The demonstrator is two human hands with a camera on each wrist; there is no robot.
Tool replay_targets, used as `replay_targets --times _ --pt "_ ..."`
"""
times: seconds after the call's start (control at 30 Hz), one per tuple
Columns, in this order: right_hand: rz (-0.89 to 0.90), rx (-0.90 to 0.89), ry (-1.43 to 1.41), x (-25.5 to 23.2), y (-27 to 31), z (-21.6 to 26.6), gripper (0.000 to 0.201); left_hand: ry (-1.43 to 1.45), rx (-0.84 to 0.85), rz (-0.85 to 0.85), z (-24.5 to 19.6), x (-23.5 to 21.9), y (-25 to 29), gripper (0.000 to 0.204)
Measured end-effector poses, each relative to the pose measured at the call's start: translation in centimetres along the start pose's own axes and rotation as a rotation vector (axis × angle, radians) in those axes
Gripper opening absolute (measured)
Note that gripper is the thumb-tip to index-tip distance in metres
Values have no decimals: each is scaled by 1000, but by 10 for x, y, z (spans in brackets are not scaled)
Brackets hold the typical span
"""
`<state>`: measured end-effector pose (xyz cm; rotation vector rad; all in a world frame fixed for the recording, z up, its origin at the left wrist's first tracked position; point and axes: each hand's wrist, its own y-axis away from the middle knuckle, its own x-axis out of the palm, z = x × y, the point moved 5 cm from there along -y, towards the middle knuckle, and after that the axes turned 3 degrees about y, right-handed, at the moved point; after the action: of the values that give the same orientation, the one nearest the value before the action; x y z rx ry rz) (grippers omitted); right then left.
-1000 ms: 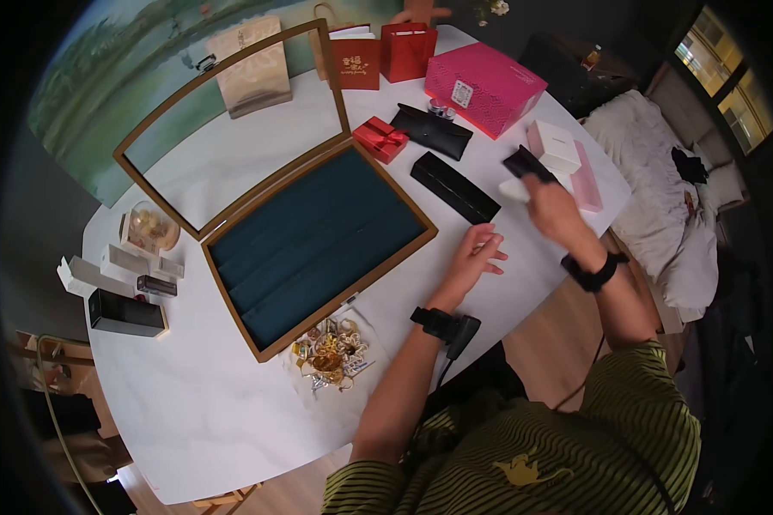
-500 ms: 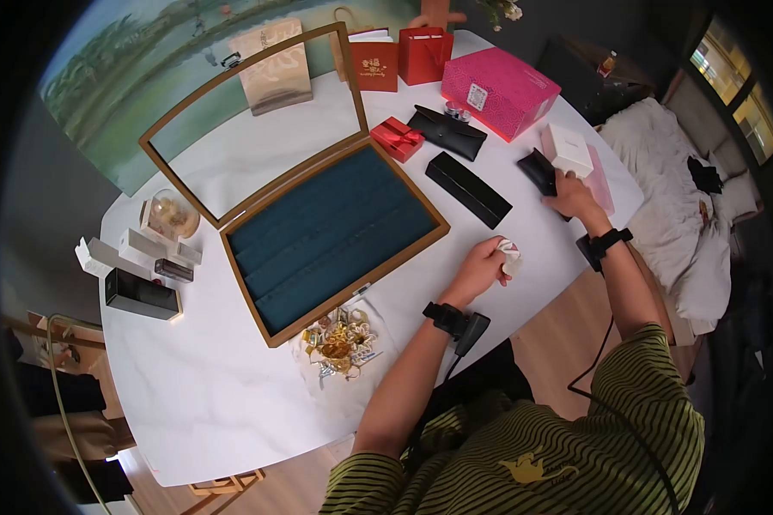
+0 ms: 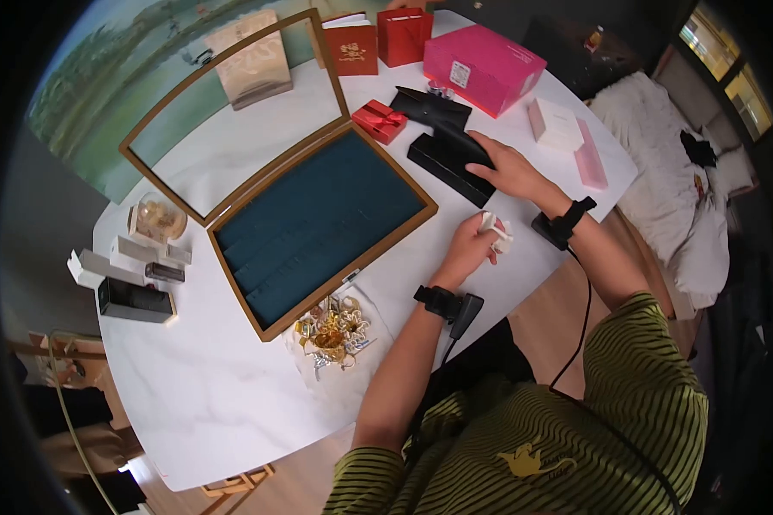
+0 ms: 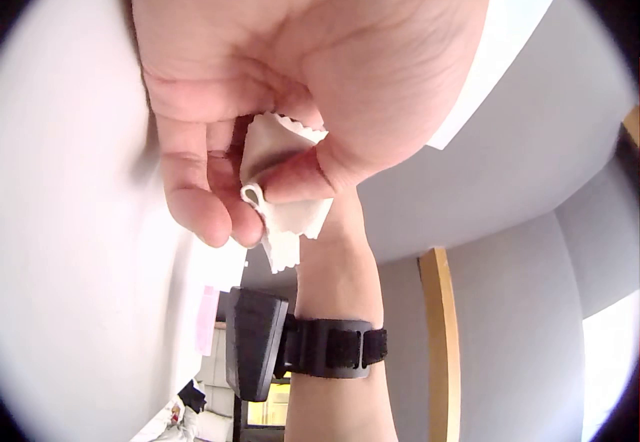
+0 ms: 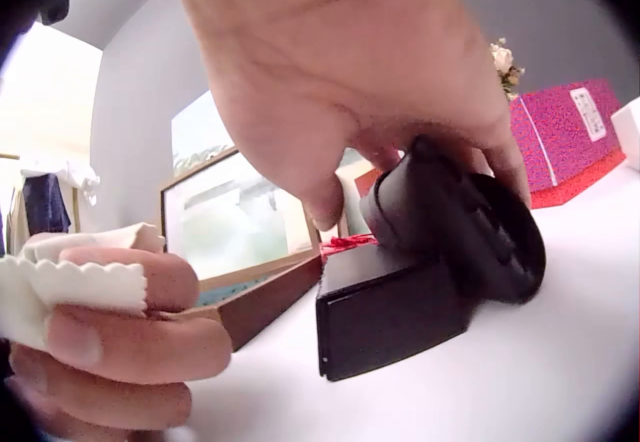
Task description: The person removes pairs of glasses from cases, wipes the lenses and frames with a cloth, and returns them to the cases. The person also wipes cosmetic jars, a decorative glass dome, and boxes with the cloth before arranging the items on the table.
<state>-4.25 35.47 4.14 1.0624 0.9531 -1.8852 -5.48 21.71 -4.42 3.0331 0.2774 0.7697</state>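
In the head view my left hand (image 3: 466, 249) grips a crumpled white cloth (image 3: 496, 233) near the front of the table. Its scalloped edge shows in the left wrist view, where the thumb presses the cloth (image 4: 285, 162) against the curled fingers. My right hand (image 3: 511, 168) holds a black glasses case (image 3: 465, 148) from above, close over the long black box (image 3: 438, 168). In the right wrist view the case (image 5: 450, 222) is tilted and overlaps the black box (image 5: 385, 317); part of the fingers is hidden behind it.
A wooden display box (image 3: 318, 215) with a raised glass lid and dark lining stands left. Jewellery (image 3: 335, 333) lies heaped before it. Behind are a red gift box (image 3: 380, 121), a black pouch (image 3: 429, 106) and a pink box (image 3: 481, 69). A white box (image 3: 554, 125) stands right.
The white cloth has passed from my right hand to my left. My right hand has taken the glasses case from beside the white box and carried it left to the long black box.
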Motion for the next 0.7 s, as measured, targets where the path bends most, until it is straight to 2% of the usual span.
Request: replay_targets --times 0.03,0.07,0.13,0.2,0.27,0.3,0.33,0.4,0.43,0.47,0.53,0.6,0.67,0.7 --pt "-67 -111 -9 -2 -2 3 51 4 8 -12 0 -2 -1 15" --pt "-73 -96 -8 -9 -3 -4 51 15 21 -26 1 -3 -2 14" --pt "-187 231 -68 -38 -9 -43 55 8 15 -26 3 -4 -3 13" --pt "-270 301 337 -61 -20 -112 66 32 27 -29 2 -3 -3 13" --pt "-60 528 600 -82 -21 -133 80 9 9 -34 -2 -2 -2 13" --pt "32 518 610 -82 -29 -164 100 -14 -12 -40 -2 -2 -2 13" --pt "35 516 609 -90 -33 -179 100 -12 -13 -43 -2 -1 -1 13" --pt "365 320 670 -84 -40 -197 114 24 13 -30 -3 -1 -1 14" --pt "434 288 538 -86 -45 -198 123 22 14 -41 -4 -3 -2 14" --pt "443 270 535 -87 -52 -198 123 32 14 -29 -4 -3 -2 15" --pt "582 418 518 -89 -53 -177 122 57 20 -48 1 -5 -1 16" --pt "565 444 428 -73 -42 -167 121 49 228 -289 -1 -15 -3 19" --pt "528 289 457 -60 -30 -160 121 14 265 -353 -6 -21 -2 22" --pt "535 259 452 -59 -16 -149 120 -52 338 -368 -9 -21 -1 21"
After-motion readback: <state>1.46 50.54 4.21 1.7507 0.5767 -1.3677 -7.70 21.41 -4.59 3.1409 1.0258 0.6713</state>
